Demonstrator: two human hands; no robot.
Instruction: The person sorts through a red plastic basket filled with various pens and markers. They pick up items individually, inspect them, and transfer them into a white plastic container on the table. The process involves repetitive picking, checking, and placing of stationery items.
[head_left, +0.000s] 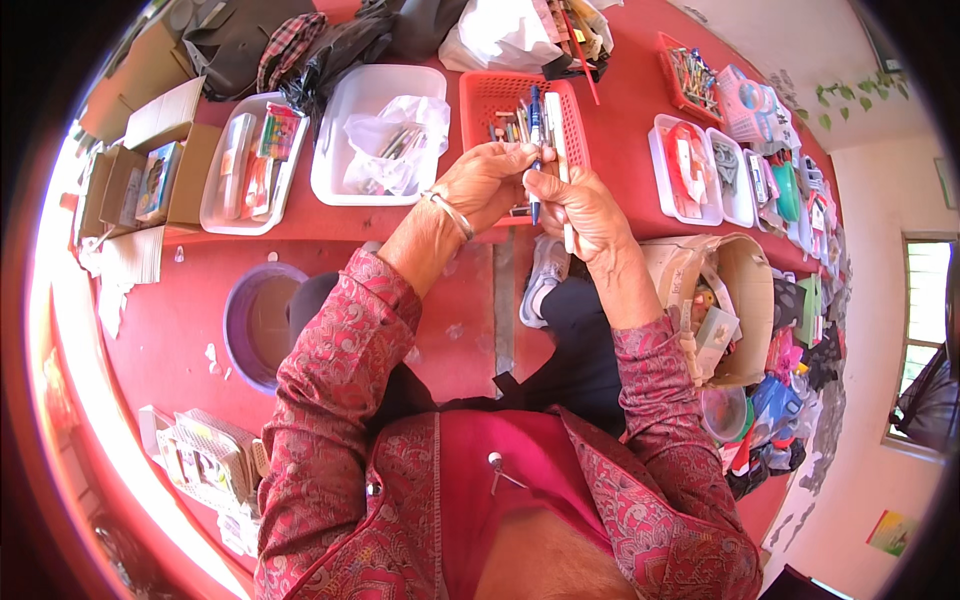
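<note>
Both of my hands are raised in front of me, near the edge of a red plastic basket [480, 95] with several pens and pencils in it. My left hand [485, 185], a bangle at its wrist, pinches a blue pen [535, 125] that stands upright in the picture. The fingers of my right hand [592, 215] are closed round a slim white pen [555, 120], held alongside the blue one. My right thumb lies close to the blue pen; whether it presses on it I cannot tell.
Left of the basket stand a white tub [330, 150] with a plastic bag, a clear tray [213, 215] and a cardboard box [185, 190]. A purple basin [240, 330] sits lower left. At right are white trays [690, 217] and a cardboard carton [750, 300] of mixed things.
</note>
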